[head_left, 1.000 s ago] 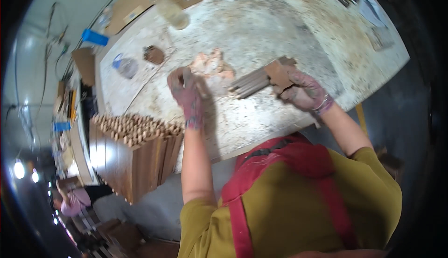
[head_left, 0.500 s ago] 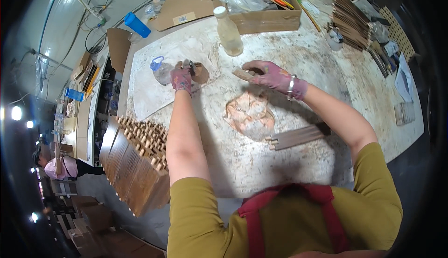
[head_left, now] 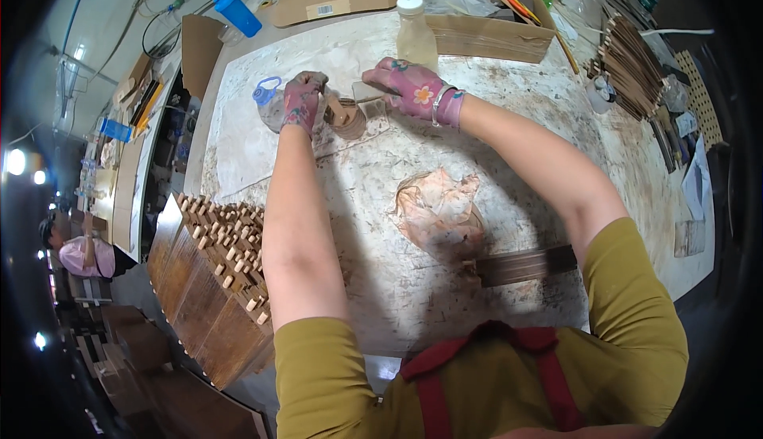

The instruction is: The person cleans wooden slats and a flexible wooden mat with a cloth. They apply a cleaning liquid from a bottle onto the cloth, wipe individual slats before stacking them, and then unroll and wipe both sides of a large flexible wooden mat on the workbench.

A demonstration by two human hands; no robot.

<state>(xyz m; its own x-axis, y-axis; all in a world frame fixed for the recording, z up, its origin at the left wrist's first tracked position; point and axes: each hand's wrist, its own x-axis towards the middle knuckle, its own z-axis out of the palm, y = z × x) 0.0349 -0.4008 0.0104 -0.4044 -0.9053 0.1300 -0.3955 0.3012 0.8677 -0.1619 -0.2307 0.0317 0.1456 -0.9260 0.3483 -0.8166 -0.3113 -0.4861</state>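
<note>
Both my hands wear pink flowered work gloves. My left hand (head_left: 302, 101) is closed beside a small round tub (head_left: 346, 121) of brown material; what its fingers grip, if anything, is hidden. A brown stick-like piece (head_left: 335, 106) stands at the tub's left side. From the right, my right hand (head_left: 413, 93) pinches a flat, pale, rectangular piece (head_left: 366, 92) whose edge reaches close to the tub's rim. Left of my left hand sits a clear container with a blue looped cap (head_left: 267, 91). Nearer to me lie a crumpled peach-coloured cloth (head_left: 437, 210) and dark wooden strips (head_left: 526, 266).
A cloudy bottle with a white cap (head_left: 416, 30) and a cardboard box of supplies (head_left: 493, 38) stand at the back. Dark wooden panels with pale dowels (head_left: 214, 280) are stacked at left. More strips (head_left: 629, 59) lie far right. A person (head_left: 87, 256) is in the left background.
My right hand has moved left and farther away, bringing its flat piece up to the tub. The left hand has shifted slightly away from the tub, exposing more of it. The whole view has shifted.
</note>
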